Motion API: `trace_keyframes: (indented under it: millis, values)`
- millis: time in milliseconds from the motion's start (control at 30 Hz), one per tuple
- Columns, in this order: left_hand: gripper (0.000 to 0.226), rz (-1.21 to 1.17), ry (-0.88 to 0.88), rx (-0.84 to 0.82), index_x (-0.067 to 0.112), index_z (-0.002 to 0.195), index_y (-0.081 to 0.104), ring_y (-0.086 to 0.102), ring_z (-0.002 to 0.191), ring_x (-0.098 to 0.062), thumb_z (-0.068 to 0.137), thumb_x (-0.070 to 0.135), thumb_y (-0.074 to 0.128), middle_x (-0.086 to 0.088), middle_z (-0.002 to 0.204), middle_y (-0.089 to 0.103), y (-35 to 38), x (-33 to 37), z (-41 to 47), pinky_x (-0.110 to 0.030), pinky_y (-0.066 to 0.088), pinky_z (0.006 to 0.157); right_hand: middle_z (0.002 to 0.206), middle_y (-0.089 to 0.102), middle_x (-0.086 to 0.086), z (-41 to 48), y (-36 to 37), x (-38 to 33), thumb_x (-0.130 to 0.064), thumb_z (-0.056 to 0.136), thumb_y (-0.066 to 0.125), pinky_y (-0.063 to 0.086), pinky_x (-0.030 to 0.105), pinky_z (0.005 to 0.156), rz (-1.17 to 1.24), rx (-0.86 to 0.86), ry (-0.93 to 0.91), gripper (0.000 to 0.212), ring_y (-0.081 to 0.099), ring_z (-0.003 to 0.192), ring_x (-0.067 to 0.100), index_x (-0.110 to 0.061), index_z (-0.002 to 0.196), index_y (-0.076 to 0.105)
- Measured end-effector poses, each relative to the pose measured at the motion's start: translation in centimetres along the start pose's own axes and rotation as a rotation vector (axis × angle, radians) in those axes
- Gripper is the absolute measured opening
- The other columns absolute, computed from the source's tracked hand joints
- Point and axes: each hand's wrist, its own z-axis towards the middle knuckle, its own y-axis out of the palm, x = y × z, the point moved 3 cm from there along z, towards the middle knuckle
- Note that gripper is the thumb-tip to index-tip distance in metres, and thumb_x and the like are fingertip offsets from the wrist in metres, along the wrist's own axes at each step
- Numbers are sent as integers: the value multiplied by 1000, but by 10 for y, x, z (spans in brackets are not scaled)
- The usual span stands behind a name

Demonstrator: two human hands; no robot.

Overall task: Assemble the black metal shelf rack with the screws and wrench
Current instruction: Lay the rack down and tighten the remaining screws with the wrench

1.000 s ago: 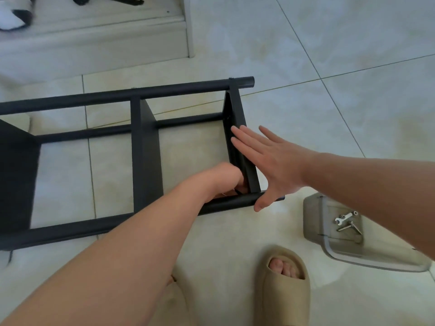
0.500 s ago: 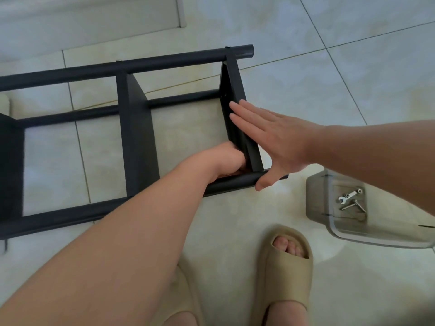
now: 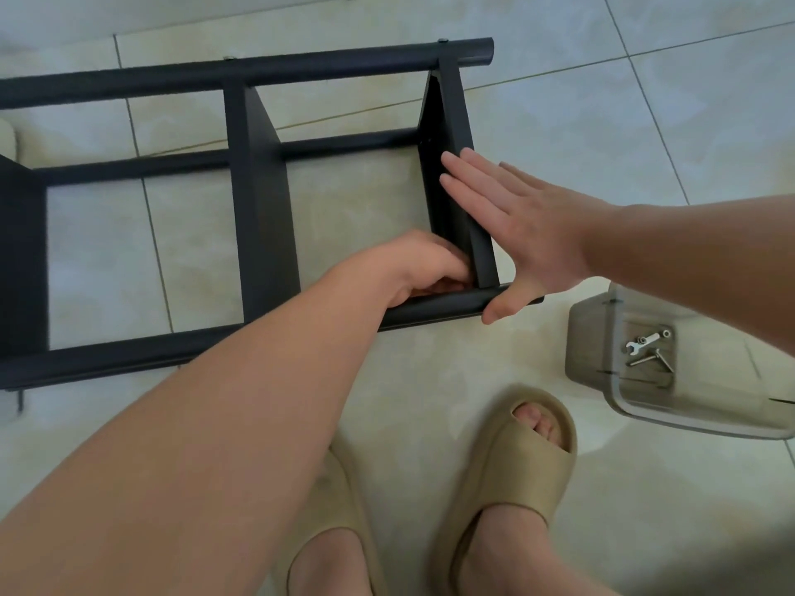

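The black metal rack [image 3: 258, 208] lies on its side on the tiled floor. My right hand [image 3: 529, 234] presses flat, fingers straight, on the outer face of the rack's right end panel [image 3: 447, 122], with the thumb on the near tube [image 3: 430, 309]. My left hand [image 3: 421, 268] is curled in the inner corner where that panel meets the near tube. Its fingertips, and anything in them, are hidden. A small silver wrench [image 3: 647, 341] and two screws [image 3: 649, 360] lie in a clear plastic tray [image 3: 593, 337] to the right.
My feet in beige slippers [image 3: 516, 458] stand just in front of the rack, the right foot close to the tray. Pale floor tiles stretch beyond the rack to the right. A white baseboard edge runs along the top left.
The view has tilted down, so the rack sits higher in frame and both feet show. Both hands stay at the same corner of the rack.
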Motion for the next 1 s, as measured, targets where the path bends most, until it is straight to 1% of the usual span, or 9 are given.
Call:
trace_keyframes:
  millis: [67,200,267,333,467,533,700,867,1000]
  values:
    - [12,0,-14,-1,7,91,67,56,75,-22,84,-2,65,-14,80,61,0,0,1,-31,44,73,156,-44,-2,0,0,0,-107,51,30,-6,43,125,-2,0,-1,149,-37,147,15,-16,154,-29]
    - [16,-23,-44,-4,5,99,69,62,63,-16,83,0,68,-9,76,66,-1,-2,2,-19,48,56,157,-43,0,0,0,1,-108,51,26,-12,42,123,-19,6,-9,148,-36,147,15,-17,153,-33]
    - [15,-53,-44,-32,6,97,70,64,62,-14,84,-1,67,-7,75,68,-2,-2,1,-17,51,55,157,-43,1,-1,0,1,-108,51,25,-12,42,123,-29,11,-9,148,-35,147,16,-17,153,-32]
    - [13,-75,-38,-63,8,89,70,64,60,-11,85,-3,65,-2,68,68,-2,-3,1,-19,53,60,157,-43,1,0,-1,0,-107,51,25,-11,43,124,-30,8,-9,148,-35,148,17,-16,153,-32]
    - [12,-96,-89,-107,12,88,71,65,73,-14,88,1,65,-1,74,69,-2,-6,4,-29,51,88,153,-48,0,0,-2,-1,-107,50,25,-11,42,124,-31,-21,1,148,-39,146,16,-16,150,-36]
    - [10,-99,-111,-128,12,88,70,64,70,-13,90,5,64,-1,70,68,-2,-7,5,-30,50,86,151,-50,-1,0,-4,-2,-107,49,24,-12,42,124,-28,-42,9,148,-41,144,16,-17,149,-39]
    - [10,-130,-146,-148,10,87,68,64,56,-9,93,9,61,1,60,68,-3,-7,5,-23,52,63,152,-50,-1,0,-7,-3,-108,48,25,-9,43,125,-14,-90,19,150,-42,143,15,-17,150,-37]
    - [10,-87,-167,-163,7,97,70,65,72,-20,93,13,63,-7,79,70,-3,-9,6,-29,52,74,147,-55,-5,0,-9,-5,-107,47,25,-10,42,124,-7,-110,22,149,-44,142,14,-19,149,-39]
    - [11,-58,-184,-161,11,87,71,65,69,-19,92,15,63,-4,71,71,-3,-10,8,-28,52,72,146,-56,-6,0,-10,-6,-107,47,27,-10,43,124,1,-122,23,149,-45,141,13,-20,149,-39]
